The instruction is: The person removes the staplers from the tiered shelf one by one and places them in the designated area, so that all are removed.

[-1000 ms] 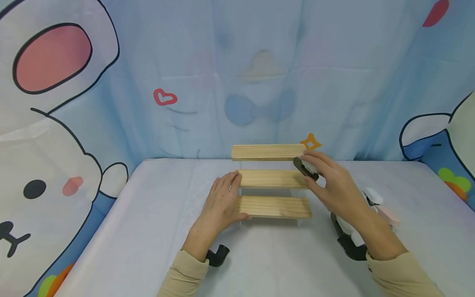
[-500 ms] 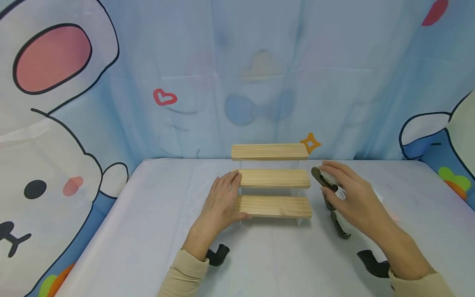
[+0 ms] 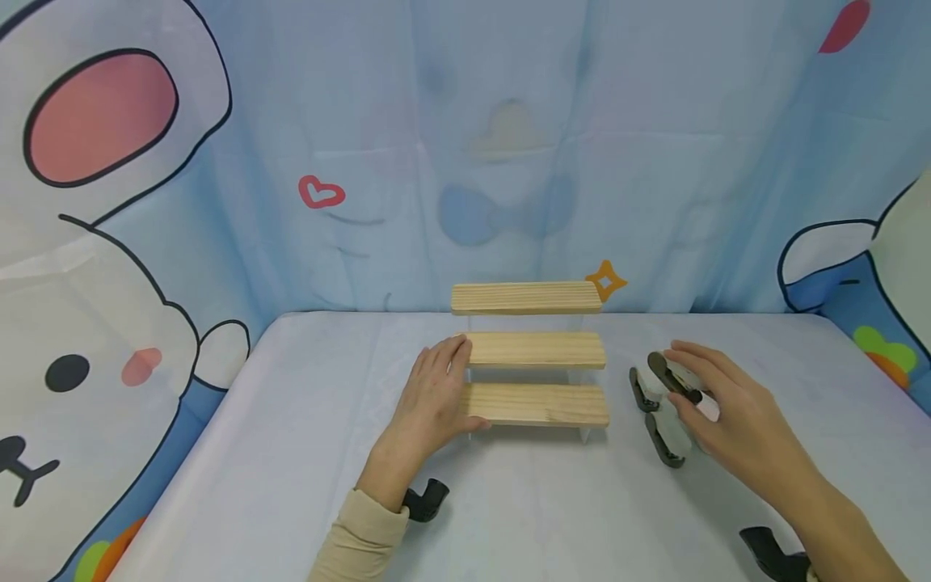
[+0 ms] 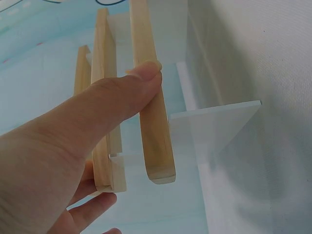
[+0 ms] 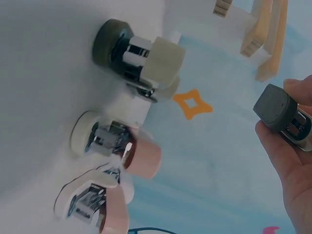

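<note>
A three-tier stand (image 3: 538, 349) of pale wooden boards on clear supports is in the middle of the table. My left hand (image 3: 429, 396) grips its left end; in the left wrist view the thumb (image 4: 141, 80) presses on one board (image 4: 158, 146) while the fingers lie partly hidden behind another. To the right of the stand, my right hand (image 3: 742, 420) pinches a dark green and off-white stapler (image 3: 672, 376) between thumb and fingers. In the right wrist view the held stapler (image 5: 275, 109) shows its dark end. It appears above the table, close to other staplers.
Two green staplers (image 3: 665, 440) lie right of the stand. The right wrist view also shows two pink and white staplers (image 5: 144, 156) on the white tablecloth (image 3: 305, 453). A printed blue curtain (image 3: 393, 97) hangs behind. Black wrist mounts (image 3: 427, 499) sit beneath both wrists.
My right hand has moved right and nearer, away from the stand's right side, with the stapler still in it. The left hand has stayed on the stand.
</note>
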`<control>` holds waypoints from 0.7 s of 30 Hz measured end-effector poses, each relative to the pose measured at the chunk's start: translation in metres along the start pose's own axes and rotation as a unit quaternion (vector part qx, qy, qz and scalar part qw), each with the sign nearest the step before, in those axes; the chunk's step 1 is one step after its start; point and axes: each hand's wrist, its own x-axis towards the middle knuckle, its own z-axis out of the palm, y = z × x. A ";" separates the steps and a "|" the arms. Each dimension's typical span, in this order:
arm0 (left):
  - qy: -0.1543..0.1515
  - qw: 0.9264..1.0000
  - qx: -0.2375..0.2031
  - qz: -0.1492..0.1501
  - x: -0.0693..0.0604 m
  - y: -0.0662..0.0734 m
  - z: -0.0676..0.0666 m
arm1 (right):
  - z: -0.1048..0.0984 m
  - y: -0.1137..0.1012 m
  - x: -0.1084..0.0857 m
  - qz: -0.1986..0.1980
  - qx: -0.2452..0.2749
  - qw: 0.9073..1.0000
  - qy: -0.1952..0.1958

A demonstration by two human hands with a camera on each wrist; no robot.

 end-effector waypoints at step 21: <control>0.003 1.000 0.001 0.004 0.000 0.000 0.001 | -0.016 0.017 -0.031 0.053 -0.040 0.998 -0.025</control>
